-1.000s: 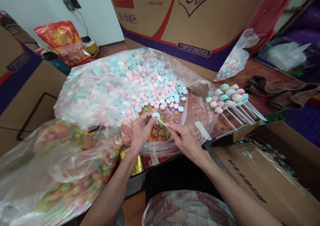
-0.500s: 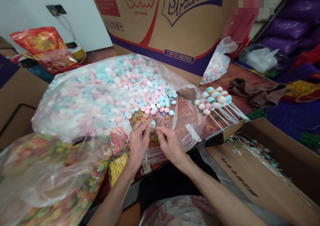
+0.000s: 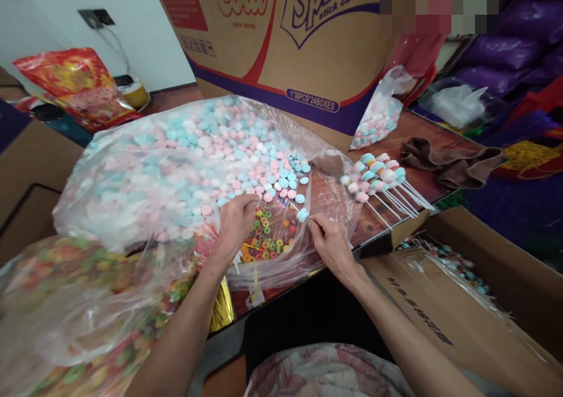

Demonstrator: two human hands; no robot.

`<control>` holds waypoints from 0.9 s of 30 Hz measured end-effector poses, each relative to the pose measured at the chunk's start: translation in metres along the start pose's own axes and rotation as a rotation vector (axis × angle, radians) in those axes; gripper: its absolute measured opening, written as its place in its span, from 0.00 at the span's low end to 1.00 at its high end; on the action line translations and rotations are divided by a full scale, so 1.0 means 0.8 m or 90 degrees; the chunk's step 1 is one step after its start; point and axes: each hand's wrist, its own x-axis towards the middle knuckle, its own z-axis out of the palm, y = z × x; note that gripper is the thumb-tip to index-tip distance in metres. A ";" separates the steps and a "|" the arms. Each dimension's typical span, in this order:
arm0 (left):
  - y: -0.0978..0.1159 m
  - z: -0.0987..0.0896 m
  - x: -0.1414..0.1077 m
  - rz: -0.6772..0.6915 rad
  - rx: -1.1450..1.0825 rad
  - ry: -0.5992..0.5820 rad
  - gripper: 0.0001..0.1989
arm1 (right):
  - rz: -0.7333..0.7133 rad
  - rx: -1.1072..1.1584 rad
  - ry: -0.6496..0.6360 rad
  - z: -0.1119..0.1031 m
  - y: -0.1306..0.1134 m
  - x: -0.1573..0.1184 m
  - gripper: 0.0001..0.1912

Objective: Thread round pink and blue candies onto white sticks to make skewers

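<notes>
My left hand (image 3: 237, 224) has shifted left, off the blue candy (image 3: 302, 215), to the near edge of the loose candies (image 3: 284, 183), grip unclear, so my right hand (image 3: 331, 243) alone holds that piece, fingertips pinched at its base, right of the colored rings (image 3: 265, 240).

Right hand (image 3: 332, 244) holds a stick (image 3: 294, 207) bearing blue candy (image 3: 302, 215); left hand (image 3: 236, 221) (contact unclear) is beside loose candies (image 3: 268, 197).

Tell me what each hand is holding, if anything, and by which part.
The right hand holds a blue candy at its fingertips; gripped part too small to tell. Left hand: cannot tell, grip hidden.
</notes>
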 end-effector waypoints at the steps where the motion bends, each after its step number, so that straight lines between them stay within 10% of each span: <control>1: -0.004 -0.001 0.003 0.022 0.042 -0.022 0.13 | -0.010 -0.016 -0.004 0.002 0.003 -0.002 0.15; 14: 0.015 0.008 0.007 0.184 0.295 -0.251 0.09 | -0.098 -0.120 -0.006 0.016 0.009 -0.012 0.13; 27: -0.017 0.017 0.001 0.115 0.083 -0.031 0.06 | -0.085 -0.142 -0.023 0.013 0.005 -0.012 0.12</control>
